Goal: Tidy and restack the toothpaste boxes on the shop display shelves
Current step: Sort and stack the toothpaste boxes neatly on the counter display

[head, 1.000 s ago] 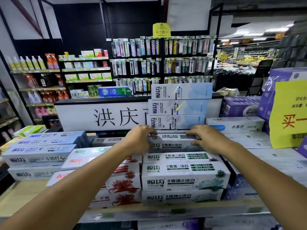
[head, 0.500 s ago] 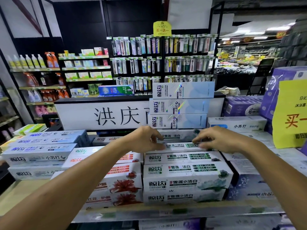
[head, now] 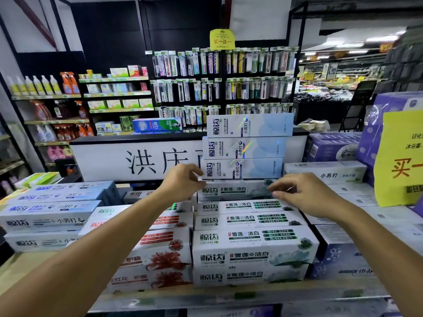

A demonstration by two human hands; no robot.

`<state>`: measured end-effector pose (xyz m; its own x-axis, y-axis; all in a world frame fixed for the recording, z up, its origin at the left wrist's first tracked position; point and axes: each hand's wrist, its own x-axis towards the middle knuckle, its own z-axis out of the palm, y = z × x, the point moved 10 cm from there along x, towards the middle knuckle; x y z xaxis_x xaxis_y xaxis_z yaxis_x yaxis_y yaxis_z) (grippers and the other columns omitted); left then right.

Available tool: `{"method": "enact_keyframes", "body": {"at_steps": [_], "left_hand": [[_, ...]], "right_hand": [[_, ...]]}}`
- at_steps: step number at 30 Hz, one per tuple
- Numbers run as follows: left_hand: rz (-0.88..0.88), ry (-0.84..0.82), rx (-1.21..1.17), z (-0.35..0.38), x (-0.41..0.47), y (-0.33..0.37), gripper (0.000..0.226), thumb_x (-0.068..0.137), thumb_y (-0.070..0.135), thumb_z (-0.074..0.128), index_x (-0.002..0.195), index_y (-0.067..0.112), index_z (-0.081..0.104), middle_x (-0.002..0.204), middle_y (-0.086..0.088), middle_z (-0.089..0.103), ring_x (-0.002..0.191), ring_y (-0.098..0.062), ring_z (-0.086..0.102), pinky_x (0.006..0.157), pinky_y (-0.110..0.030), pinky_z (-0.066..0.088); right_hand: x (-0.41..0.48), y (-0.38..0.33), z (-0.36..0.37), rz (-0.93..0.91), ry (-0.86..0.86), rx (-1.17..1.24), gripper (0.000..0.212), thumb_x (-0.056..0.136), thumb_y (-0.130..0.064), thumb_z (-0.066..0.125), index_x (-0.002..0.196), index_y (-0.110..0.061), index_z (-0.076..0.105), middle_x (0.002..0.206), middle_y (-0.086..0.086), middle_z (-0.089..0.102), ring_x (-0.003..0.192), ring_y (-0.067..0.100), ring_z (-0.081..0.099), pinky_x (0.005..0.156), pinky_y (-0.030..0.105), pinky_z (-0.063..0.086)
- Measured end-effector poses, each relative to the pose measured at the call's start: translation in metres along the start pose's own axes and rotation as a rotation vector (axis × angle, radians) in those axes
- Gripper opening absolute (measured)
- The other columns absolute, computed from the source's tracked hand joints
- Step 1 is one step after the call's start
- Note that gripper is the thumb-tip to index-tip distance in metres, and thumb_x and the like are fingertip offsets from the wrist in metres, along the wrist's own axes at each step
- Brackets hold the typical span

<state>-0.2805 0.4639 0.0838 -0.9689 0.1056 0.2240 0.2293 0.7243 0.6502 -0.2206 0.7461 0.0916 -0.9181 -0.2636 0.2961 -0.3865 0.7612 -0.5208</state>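
Nothing is being gripped by the right hand [head: 304,195]: its fingers are being held loosely curled and apart, just above the right end of the rearmost green-and-white box [head: 233,191], a little right of the frame's centre. The left hand [head: 183,180] is being held with thumb and fingers curved toward the left end of that box, just beside the bottom corner of the lowest pale blue box [head: 242,169]; whether that corner is being pinched or only approached cannot be told. The step in hand is judged to be the squaring of this back row under the pale blue stack [head: 249,147], which is standing on edge, three high, at centre frame. It is probably being done best with both ends taken at once, so that the box is being slid straight and not twisted. Pressure is best being kept low and level, since the stack above looks narrow-based and could be tipped backward by a nudge. The front green-and-white rows [head: 247,221] below centre are being used as the line to match, and the red-flower boxes [head: 164,261] at lower left are best being left undisturbed.
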Motion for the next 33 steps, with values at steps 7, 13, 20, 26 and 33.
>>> {"method": "enact_keyframes", "body": {"at_steps": [7,13,20,26,33], "left_hand": [[-0.283,0.136,-0.492,-0.005,0.01,-0.035,0.045,0.087,0.015,0.076,0.129,0.014,0.06,0.114,-0.011,0.066,0.101,-0.025,0.066,0.084,-0.035,0.057],[-0.145,0.227,-0.568,-0.021,0.021,0.0,0.051,0.087,0.034,0.076,0.134,0.027,0.057,0.118,0.002,0.068,0.104,-0.013,0.065,0.091,-0.033,0.053],[-0.033,0.3,-0.54,-0.021,0.047,0.056,0.06,0.097,0.024,0.065,0.151,0.032,0.039,0.126,0.005,0.062,0.089,-0.001,0.062,0.058,-0.008,0.049],[-0.007,0.364,-0.468,-0.028,0.05,0.064,0.044,0.102,0.017,0.054,0.145,0.024,0.051,0.132,0.004,0.064,0.107,-0.013,0.063,0.08,-0.021,0.054],[-0.1,0.145,-0.522,-0.044,0.053,0.056,0.043,0.1,0.001,0.051,0.139,0.019,0.057,0.118,0.005,0.071,0.09,0.0,0.068,0.069,-0.019,0.056]], "right_hand": [[0.005,0.005,-0.033,0.016,0.218,0.102,0.01,0.087,-0.02,0.075,0.086,-0.03,0.076,0.077,-0.013,0.074,0.072,-0.003,0.066,0.065,0.013,0.049],[0.023,0.043,-0.069,0.212,0.533,0.505,0.008,0.091,-0.023,0.07,0.097,-0.021,0.065,0.093,0.003,0.071,0.076,0.022,0.071,0.064,0.035,0.059],[0.082,0.052,-0.078,0.364,0.53,0.454,0.061,0.092,-0.04,0.065,0.146,-0.026,0.039,0.146,0.003,0.048,0.123,0.027,0.052,0.097,0.045,0.047],[0.096,0.05,-0.076,0.3,0.554,0.599,0.048,0.088,-0.029,0.071,0.132,-0.029,0.052,0.102,-0.012,0.062,0.085,0.006,0.058,0.064,0.025,0.045],[0.12,0.049,-0.082,0.266,0.419,0.616,0.072,0.08,-0.025,0.081,0.142,-0.031,0.044,0.118,-0.004,0.056,0.102,0.021,0.058,0.085,0.04,0.051]]}}
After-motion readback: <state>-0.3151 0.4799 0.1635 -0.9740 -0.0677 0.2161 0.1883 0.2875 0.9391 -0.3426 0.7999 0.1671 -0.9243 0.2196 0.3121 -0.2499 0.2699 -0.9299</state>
